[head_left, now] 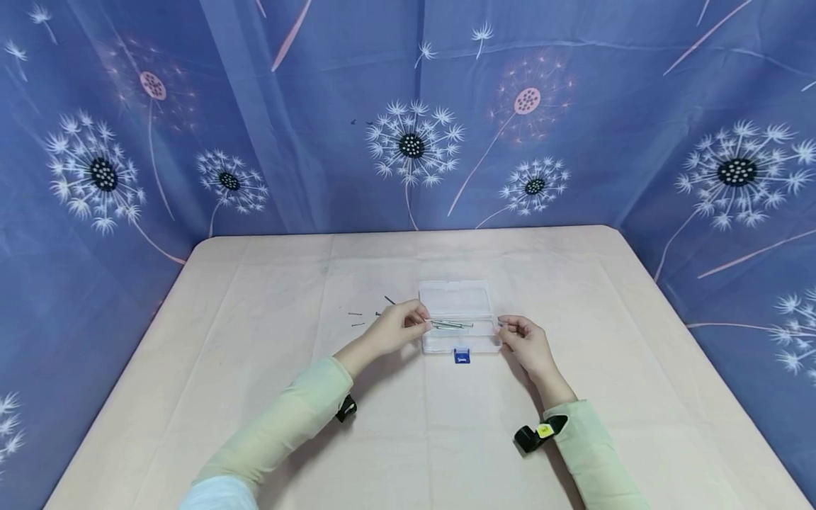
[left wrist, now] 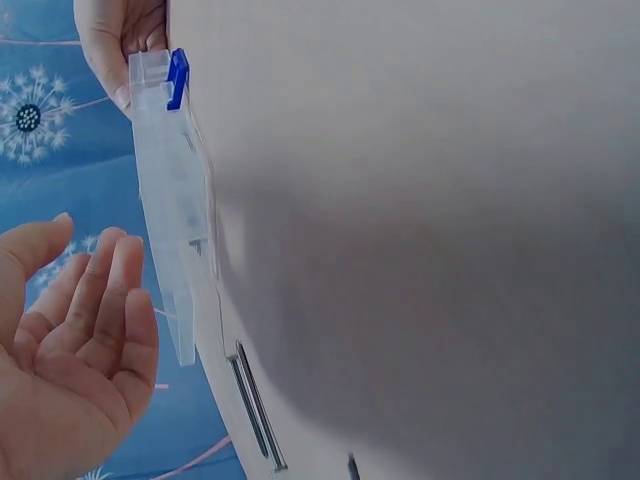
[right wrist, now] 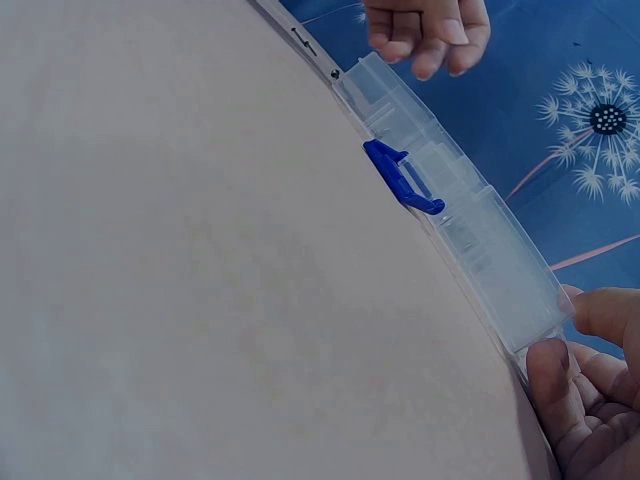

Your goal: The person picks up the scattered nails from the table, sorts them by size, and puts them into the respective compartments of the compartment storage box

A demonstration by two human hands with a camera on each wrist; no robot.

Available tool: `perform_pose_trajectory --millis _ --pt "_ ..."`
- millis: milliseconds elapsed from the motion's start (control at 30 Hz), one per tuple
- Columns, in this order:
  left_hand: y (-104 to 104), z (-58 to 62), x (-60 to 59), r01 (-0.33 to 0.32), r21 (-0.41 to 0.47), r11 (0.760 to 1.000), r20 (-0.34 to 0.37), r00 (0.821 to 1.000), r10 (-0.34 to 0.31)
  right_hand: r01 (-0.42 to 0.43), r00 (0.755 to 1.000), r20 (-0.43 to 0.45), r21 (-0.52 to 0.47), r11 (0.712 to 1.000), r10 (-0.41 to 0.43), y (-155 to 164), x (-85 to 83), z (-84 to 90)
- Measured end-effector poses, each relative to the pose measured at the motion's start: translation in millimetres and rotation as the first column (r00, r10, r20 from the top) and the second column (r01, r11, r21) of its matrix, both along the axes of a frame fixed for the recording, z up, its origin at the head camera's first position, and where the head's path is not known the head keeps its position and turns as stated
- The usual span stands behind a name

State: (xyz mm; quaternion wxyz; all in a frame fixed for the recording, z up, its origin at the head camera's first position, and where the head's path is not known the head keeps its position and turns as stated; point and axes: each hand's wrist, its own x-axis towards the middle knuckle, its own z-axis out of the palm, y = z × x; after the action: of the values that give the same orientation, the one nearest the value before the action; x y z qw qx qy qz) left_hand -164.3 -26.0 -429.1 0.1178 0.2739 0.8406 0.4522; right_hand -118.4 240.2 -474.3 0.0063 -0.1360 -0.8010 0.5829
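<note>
A clear plastic box (head_left: 462,343) with a blue latch (head_left: 462,356) lies on the table, its lid (head_left: 454,298) folded back. Several long silver nails (head_left: 449,324) lie together in its rear part. My left hand (head_left: 401,326) hovers at the box's left end; in the left wrist view its fingers (left wrist: 100,310) are loosely bent, and nothing shows in the palm. At the opposite end, my right hand (head_left: 525,347) pinches the box's corner between thumb and fingers (right wrist: 560,390). Whether the left fingertips touch the box is unclear.
More nails lie left of the box: a pair of long ones (left wrist: 258,415) and small ones such as a thin nail (head_left: 355,313). A pale cloth covers the table (head_left: 255,397). Blue curtains (head_left: 331,177) with dandelions stand behind it and at both sides.
</note>
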Motion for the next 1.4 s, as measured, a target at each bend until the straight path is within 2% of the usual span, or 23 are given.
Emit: perform_pose_trajectory --millis 400,733,967,1200,1400 --pt "-33 -0.3 1.0 0.016 -0.073 0.997 -0.084 0.996 -0.022 -0.004 1.0 0.003 -0.012 1.0 0.005 1 0.9 1.4" --pt "-67 2.8 6.8 -0.003 -0.094 0.996 -0.08 0.997 -0.005 -0.008 1.0 -0.003 0.009 1.0 0.008 0 1.2 1.9" --pt "-89 -0.3 10.1 -0.03 -0.111 0.993 -0.087 0.996 0.02 -0.006 1.0 -0.01 -0.008 1.0 0.006 -1 2.2 2.9" --pt "-107 -6.4 12.0 -0.018 -0.107 0.994 -0.114 0.994 0.005 -0.014 1.0 -0.004 -0.006 1.0 0.014 -1 1.5 2.4" --pt "-116 -12.2 15.5 -0.008 -0.135 0.991 -0.064 0.998 0.0 -0.017 1.0 -0.01 -0.01 1.0 0.017 0 0.8 1.6"
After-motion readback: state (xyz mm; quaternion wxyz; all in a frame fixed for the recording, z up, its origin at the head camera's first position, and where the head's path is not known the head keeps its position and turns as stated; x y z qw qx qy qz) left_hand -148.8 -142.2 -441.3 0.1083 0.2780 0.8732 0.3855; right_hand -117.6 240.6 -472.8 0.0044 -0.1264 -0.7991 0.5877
